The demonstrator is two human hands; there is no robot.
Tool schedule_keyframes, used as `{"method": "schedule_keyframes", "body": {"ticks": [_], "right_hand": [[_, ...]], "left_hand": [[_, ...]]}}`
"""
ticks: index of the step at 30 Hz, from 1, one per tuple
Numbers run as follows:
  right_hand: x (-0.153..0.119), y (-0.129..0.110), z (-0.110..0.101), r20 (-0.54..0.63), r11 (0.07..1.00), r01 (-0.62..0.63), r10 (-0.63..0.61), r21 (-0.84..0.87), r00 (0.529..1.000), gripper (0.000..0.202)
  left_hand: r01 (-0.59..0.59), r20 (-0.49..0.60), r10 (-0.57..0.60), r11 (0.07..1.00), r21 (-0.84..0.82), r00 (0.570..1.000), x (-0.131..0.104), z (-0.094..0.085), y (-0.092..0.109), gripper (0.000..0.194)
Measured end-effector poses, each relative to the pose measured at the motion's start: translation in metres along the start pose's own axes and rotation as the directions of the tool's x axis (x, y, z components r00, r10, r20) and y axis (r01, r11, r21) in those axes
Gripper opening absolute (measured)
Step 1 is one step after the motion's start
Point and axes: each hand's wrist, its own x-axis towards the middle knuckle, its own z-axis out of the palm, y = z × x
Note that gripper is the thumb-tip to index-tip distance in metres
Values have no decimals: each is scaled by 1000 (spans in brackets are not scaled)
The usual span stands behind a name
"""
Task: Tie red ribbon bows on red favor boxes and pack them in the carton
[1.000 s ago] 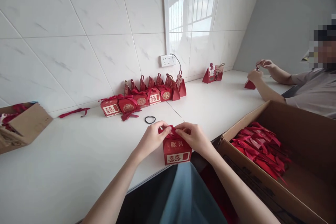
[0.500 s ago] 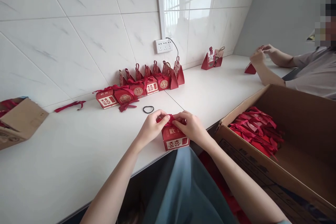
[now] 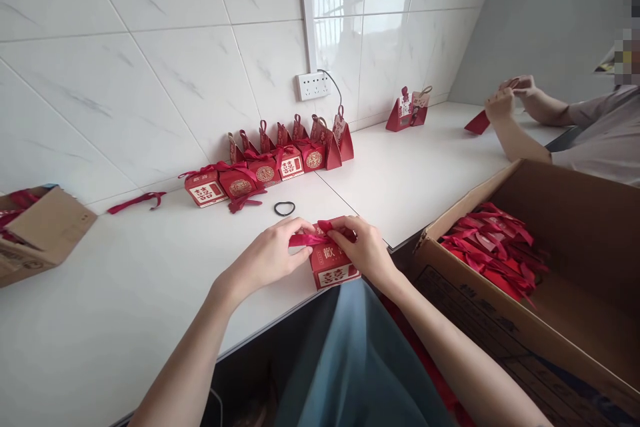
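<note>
A red gift box [image 3: 334, 267] with gold and white characters stands at the front edge of the white table, just in front of me. On its top lies a dark red ribbon [image 3: 311, 239]. My left hand [image 3: 273, 253] pinches one ribbon end, drawn out to the left of the box. At the top right of the box, my right hand [image 3: 363, 243] closes its fingers on the ribbon near the knot; the fingers partly hide that spot. Beyond the hands lies a black hair tie [image 3: 285, 208].
Several red boxes [image 3: 265, 173] line the wall, and two more [image 3: 407, 110] stand farther right. A loose ribbon [image 3: 135, 203] lies left, near a small carton [image 3: 55, 223]. At right, a big carton [image 3: 470, 300] holds ribboned boxes. Behind it a co-worker's hands [image 3: 507, 99] hold a red box.
My left hand has moved left, pulling the ribbon end out from the box top. My right hand stays near the knot. The co-worker's red box is now lifted and tilted.
</note>
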Motion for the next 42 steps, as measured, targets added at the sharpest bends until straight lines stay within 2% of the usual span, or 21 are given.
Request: {"method": "schedule_keyframes", "body": {"ticks": [4, 9, 13, 18, 26, 30, 35, 42], "right_hand": [[2, 1, -3, 33, 999, 19, -20, 35, 999, 19], [4, 2, -3, 47, 999, 6, -8, 34, 999, 19], [4, 3, -1, 36, 999, 21, -23, 40, 999, 20], [4, 4, 1, 32, 999, 44, -44, -14, 999, 20], [5, 9, 1, 61, 961, 232, -225, -153, 972, 24], [5, 7, -1, 62, 953, 220, -212, -208, 975, 17], [6, 6, -1, 20, 987, 148, -147, -66, 989, 16], [6, 11, -1, 73, 986, 153, -158, 62, 985, 21]], "left_hand": [[-145, 11, 145, 982, 122, 989, 1, -1, 1, 29], [-269, 14, 287, 879, 394, 958, 2, -2, 3, 36], [-278, -22, 334, 815, 508, 942, 2, -3, 2, 28], [-279, -25, 342, 804, 526, 939, 1, -2, 5, 30], [-300, 19, 348, 778, 553, 937, 25, -6, 21, 31], [-301, 55, 310, 841, 449, 949, 36, -7, 23, 26], [-294, 38, 292, 936, 195, 956, 49, -7, 13, 21], [-122, -16, 122, 991, -62, 992, 61, 2, -5, 15]]}}
